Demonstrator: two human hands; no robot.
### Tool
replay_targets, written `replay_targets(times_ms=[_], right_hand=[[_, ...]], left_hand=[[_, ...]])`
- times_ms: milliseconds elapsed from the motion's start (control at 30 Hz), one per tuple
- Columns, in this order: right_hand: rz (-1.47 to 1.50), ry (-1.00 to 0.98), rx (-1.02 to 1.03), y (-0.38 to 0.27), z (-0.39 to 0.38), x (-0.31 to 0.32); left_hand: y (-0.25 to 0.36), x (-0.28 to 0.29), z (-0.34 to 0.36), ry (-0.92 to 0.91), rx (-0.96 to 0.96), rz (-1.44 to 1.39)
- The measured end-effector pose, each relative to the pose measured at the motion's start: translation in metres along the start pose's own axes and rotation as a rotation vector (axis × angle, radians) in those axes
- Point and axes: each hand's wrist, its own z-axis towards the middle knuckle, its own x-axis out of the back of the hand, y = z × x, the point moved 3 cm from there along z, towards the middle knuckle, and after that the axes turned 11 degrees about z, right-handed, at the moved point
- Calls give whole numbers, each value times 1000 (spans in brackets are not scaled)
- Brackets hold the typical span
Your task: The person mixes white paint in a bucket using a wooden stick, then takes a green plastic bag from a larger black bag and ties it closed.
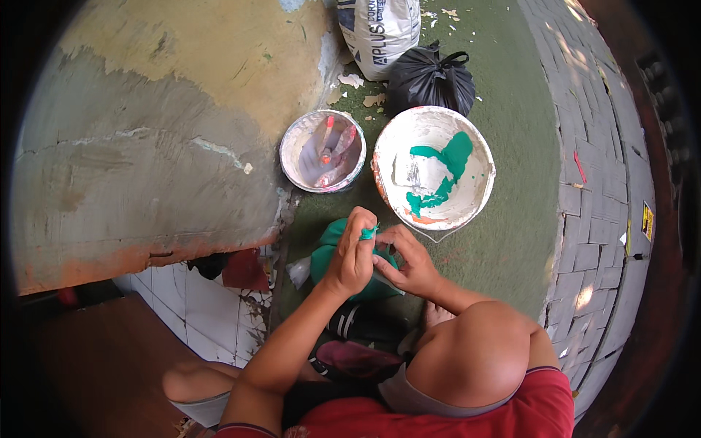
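Note:
A clear plastic bag of green paint (330, 235) sits on the ground close in front of me. My left hand (355, 252) is closed round its gathered neck, and a bit of green plastic pokes out between the fingers. On the bag's right side, my right hand (410, 264) has thumb and fingers curled together at the plastic; the exact pinch is partly hidden. Just beyond the hands stands a white bucket (391, 135) with green paint (456, 155) smeared on its inside and orange stains on its rim.
Left of the bucket, a smaller pail (290, 151) holds greyish liquid and red-handled tools (343, 142). Behind are a tied black bag (431, 80) and a white sack (380, 36). A rough wall (146, 168) borders the left; grey paving (591, 182) lies right.

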Motion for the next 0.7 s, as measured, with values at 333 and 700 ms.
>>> replay_targets(times_ms=[333, 700], right_hand=[[-1, -120, -27, -17, 26, -11], [-5, -95, -47, -8, 22, -28]], left_hand=[[0, 13, -10, 111, -48, 41], [-10, 15, -17, 101, -12, -100]])
